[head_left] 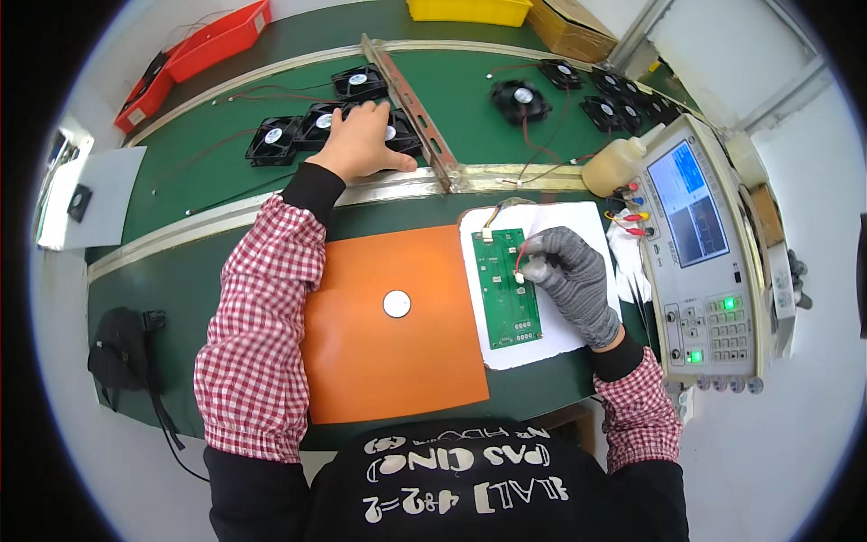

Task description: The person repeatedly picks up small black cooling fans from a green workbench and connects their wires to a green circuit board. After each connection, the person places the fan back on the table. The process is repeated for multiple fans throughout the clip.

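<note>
My bare left hand (361, 143) reaches over a row of black cooling fans on the far side, its fingers and thumb curled round the right-hand fan (400, 132). Part of that fan is hidden under the hand. Two more fans, one at the left end (273, 141) and one behind (358, 82), lie close by. My right hand (575, 275), in a grey knitted glove, pinches a small white plug (519, 277) with a red wire. The plug is over a green circuit board (508, 316), which lies on a white pad (558, 340); whether it touches a socket I cannot tell.
An orange mat (388, 370) with a white disc (396, 303) lies before me. A bench meter (695, 235) and a yellowish bottle (612, 167) stand on the right. A metal rail (411, 108) divides the far fans. Red bins (217, 41) and a yellow bin (470, 9) sit behind.
</note>
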The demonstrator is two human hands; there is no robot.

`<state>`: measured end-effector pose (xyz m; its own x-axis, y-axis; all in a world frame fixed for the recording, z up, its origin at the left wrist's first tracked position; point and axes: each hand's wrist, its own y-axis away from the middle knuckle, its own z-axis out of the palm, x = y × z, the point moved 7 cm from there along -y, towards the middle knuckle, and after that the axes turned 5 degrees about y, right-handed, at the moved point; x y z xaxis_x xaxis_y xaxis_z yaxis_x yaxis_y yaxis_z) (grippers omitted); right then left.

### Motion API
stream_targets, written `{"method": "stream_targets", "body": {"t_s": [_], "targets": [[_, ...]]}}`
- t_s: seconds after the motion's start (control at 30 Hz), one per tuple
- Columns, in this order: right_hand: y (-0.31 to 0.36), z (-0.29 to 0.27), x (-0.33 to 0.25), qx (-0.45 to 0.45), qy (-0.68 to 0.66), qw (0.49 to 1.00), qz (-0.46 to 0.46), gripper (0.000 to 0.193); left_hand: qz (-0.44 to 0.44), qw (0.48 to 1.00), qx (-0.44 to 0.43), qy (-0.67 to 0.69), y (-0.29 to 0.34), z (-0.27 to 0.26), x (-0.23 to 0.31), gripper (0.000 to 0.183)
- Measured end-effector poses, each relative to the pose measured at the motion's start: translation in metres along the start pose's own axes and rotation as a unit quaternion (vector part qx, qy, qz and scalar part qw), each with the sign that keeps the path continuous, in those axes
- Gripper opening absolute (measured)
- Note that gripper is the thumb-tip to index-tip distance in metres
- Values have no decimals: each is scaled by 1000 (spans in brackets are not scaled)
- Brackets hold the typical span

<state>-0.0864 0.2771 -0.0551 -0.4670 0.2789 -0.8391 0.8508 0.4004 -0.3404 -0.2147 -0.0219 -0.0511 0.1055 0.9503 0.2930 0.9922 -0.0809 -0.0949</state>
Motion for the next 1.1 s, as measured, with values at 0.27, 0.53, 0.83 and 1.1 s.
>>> {"method": "stream_targets", "body": {"t_s": [0.27,0.53,0.83,1.1], "targets": [[7,12,-61,-9,161,970,-183,57,571,808,-22,143,197,-50,175,43],[14,2,-56,-123,437,874,-174,23,337,932,-128,-29,183,-77,82,40],[1,5,-5,-23,56,997,44,14,421,903,-15,-79,218,-50,117,31],[2,5,-1,-11,168,985,-32,14,111,927,-45,356,186,-36,42,71]]}}
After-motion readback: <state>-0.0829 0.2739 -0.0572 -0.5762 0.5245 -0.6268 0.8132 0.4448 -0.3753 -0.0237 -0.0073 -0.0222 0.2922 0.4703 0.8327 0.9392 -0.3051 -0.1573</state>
